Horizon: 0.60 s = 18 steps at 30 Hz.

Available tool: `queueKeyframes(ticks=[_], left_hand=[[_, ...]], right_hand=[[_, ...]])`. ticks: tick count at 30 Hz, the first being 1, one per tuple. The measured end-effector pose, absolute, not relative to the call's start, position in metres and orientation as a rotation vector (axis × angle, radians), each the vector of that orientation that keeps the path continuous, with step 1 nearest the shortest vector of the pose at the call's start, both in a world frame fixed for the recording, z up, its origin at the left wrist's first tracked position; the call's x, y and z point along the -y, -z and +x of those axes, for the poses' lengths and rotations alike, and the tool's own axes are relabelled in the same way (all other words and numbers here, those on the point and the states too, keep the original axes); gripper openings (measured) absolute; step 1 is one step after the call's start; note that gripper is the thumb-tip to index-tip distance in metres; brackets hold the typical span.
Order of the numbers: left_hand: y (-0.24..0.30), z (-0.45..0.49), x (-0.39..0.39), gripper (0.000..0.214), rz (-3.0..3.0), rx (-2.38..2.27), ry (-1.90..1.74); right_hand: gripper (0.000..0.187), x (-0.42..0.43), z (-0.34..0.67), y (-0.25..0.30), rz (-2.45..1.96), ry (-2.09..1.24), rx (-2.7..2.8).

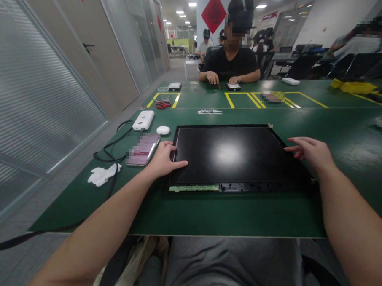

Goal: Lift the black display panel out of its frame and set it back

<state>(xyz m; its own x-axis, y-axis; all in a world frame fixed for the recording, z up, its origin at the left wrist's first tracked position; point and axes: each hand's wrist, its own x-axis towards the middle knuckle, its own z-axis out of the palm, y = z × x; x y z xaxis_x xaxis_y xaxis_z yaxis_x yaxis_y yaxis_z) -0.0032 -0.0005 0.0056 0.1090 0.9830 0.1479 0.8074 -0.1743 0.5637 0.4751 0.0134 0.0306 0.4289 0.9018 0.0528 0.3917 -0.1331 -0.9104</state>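
Both bare arms are stretched forward, with the hands set wide apart and the palms turned down.

The left hand [165, 158] is laid flat with the wrist kept straight, its fingers [179, 163] extended towards the right and nothing closed in them. The left forearm [105, 223] is brought in on a diagonal from the lower left. The right hand [311, 153] is held with the wrist slightly bent, the fingers loosely spread, lightly curled and pointed to the left, nothing being gripped. The right forearm [349, 217] is angled in from the lower right corner.
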Motion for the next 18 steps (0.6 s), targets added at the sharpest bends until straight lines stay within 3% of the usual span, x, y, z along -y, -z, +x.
queueKeyframes(ticks=[8, 14, 18], left_hand=[[-0.005, -0.007, 0.000, 0.062, 2.109, -1.719, -0.678], [-0.004, -0.011, -0.005, 0.037, 2.082, -1.727, -0.691], [-0.003, -0.012, -0.006, 0.043, 2.030, -1.757, -0.727]], right_hand=[[0.029, -0.012, 0.476, -0.028, -1.773, -0.541, 1.173], [0.026, -0.013, 0.486, -0.030, -1.743, -0.462, 1.065], [0.031, -0.022, 0.503, -0.016, -1.965, -0.458, 1.106]])
